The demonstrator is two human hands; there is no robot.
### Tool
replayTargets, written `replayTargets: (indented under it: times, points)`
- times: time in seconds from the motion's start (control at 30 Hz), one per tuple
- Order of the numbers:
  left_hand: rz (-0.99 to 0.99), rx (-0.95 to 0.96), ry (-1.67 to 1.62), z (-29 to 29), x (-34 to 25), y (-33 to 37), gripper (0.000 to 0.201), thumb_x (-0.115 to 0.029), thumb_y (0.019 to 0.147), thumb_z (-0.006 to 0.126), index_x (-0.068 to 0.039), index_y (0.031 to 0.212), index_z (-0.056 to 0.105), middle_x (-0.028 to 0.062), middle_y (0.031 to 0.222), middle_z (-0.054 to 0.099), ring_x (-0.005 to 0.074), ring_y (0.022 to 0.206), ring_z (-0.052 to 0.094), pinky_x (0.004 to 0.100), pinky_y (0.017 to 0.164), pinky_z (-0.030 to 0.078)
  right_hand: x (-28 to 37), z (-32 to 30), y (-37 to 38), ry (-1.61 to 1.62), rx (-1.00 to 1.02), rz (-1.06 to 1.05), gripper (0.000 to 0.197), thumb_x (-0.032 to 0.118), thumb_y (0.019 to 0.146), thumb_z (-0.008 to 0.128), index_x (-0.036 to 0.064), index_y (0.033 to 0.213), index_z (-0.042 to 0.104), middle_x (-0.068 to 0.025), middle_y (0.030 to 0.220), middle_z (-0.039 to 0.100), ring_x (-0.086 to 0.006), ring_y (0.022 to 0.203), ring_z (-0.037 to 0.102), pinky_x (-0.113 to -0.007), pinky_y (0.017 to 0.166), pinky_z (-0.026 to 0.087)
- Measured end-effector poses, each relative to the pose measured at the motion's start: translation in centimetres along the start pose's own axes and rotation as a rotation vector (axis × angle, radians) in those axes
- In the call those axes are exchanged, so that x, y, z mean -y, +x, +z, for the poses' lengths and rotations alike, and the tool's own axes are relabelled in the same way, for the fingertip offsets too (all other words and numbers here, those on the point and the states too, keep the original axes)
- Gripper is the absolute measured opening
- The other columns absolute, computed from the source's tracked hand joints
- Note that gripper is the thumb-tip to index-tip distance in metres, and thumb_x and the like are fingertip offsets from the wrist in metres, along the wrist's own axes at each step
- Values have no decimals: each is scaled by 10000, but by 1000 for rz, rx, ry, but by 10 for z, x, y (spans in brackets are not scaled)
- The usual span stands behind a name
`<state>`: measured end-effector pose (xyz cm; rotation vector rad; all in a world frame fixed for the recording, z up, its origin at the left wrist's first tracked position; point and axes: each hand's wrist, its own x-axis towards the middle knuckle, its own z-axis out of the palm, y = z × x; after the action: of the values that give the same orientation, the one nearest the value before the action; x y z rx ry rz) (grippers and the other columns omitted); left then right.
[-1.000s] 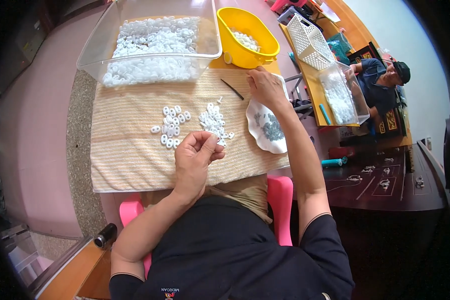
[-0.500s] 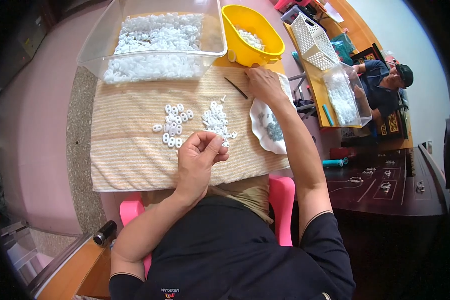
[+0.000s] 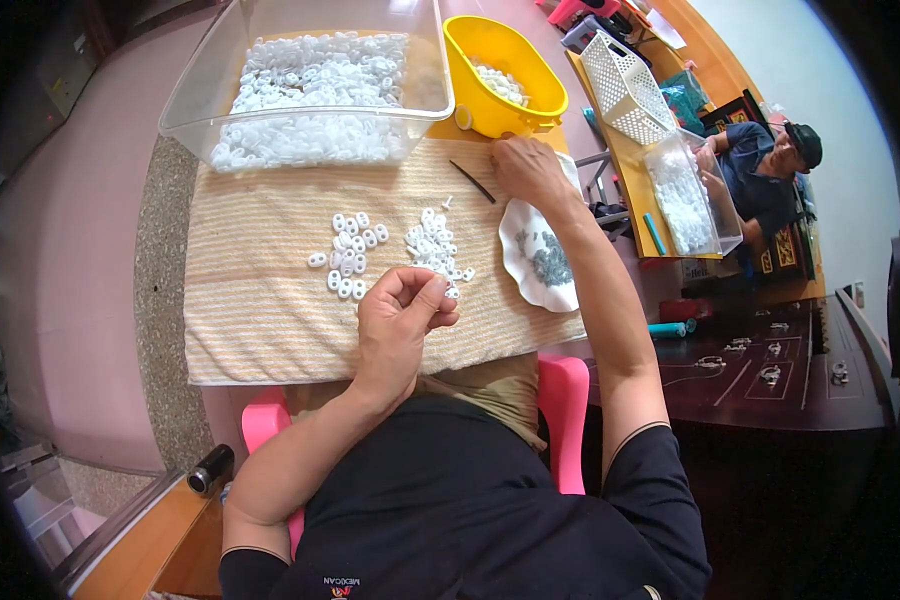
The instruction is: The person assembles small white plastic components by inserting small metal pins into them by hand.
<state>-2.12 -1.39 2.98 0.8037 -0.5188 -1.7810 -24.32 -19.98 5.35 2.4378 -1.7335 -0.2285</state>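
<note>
My left hand [image 3: 402, 325] is over the front of the striped towel [image 3: 260, 310], thumb and fingertips pinched together; anything between them is too small to make out. Just beyond it lie a loose group of white oval two-holed pieces [image 3: 347, 256] and, to the right, a heap of smaller white pieces [image 3: 432, 240]. My right hand [image 3: 530, 172] rests at the towel's far right, beside the yellow tub, its fingers curled under and mostly hidden. A thin black stick [image 3: 472, 181] lies left of it. Under that forearm, a scalloped white dish [image 3: 513, 232] holds small grey-green bits [image 3: 550, 263].
A clear plastic bin [image 3: 425, 125] full of white pieces stands at the back left, beside the yellow tub [image 3: 460, 75] with more pieces inside. At right, a person [image 3: 760, 170] reaches into another clear bin [image 3: 725, 230]. Pink chair arms [image 3: 567, 420] flank me.
The view has shifted very slightly. My two hands keep the same places and poses; the person at the right has moved a hand at their bin.
</note>
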Motion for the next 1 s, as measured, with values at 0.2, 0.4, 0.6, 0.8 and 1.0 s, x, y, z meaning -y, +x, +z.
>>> replayTargets:
  times: [0.2, 0.4, 0.6, 0.8, 1.0]
  points:
    - [21, 2, 18, 2, -1, 1, 108, -117, 920, 617, -16, 930, 580, 40, 829, 612, 95, 732, 609, 243, 677, 562, -1, 0, 8, 32, -17, -60, 138, 49, 781, 523, -9, 815, 643, -193, 842, 658, -338, 824, 648, -420, 740, 506]
    - [15, 6, 15, 1, -1, 1, 105, -112, 919, 616, -14, 926, 580, 44, 825, 611, 95, 727, 606, 243, 675, 558, 4, -3, 11, -8, 70, -71, 143, 46, 788, 526, 6, 845, 651, -198, 858, 656, -331, 855, 650, -411, 765, 506]
    - [10, 9, 3, -1, 0, 1, 98, -101, 913, 621, -32, 958, 570, 42, 862, 611, 107, 745, 608, 260, 688, 553, -1, 7, 2, -10, -190, -56, 159, 39, 822, 536, -36, 903, 650, -200, 971, 632, -321, 896, 642, -380, 781, 512]
    - [32, -4, -20, 0, -1, 3, 160, -88, 913, 615, -6, 1045, 578, 48, 876, 618, 109, 761, 611, 262, 711, 554, 3, 3, -22, 365, -404, 4, 126, 43, 836, 551, -24, 911, 626, -186, 941, 636, -328, 911, 633, -396, 764, 498]
    - [1, 0, -31, 1, -3, 3, 195, -57, 908, 612, 32, 1078, 583, 66, 898, 624, 112, 779, 617, 258, 737, 563, 29, 4, -69, 994, -407, 142, 106, 69, 872, 614, -29, 912, 608, -120, 741, 628, -184, 677, 637, -305, 615, 501]
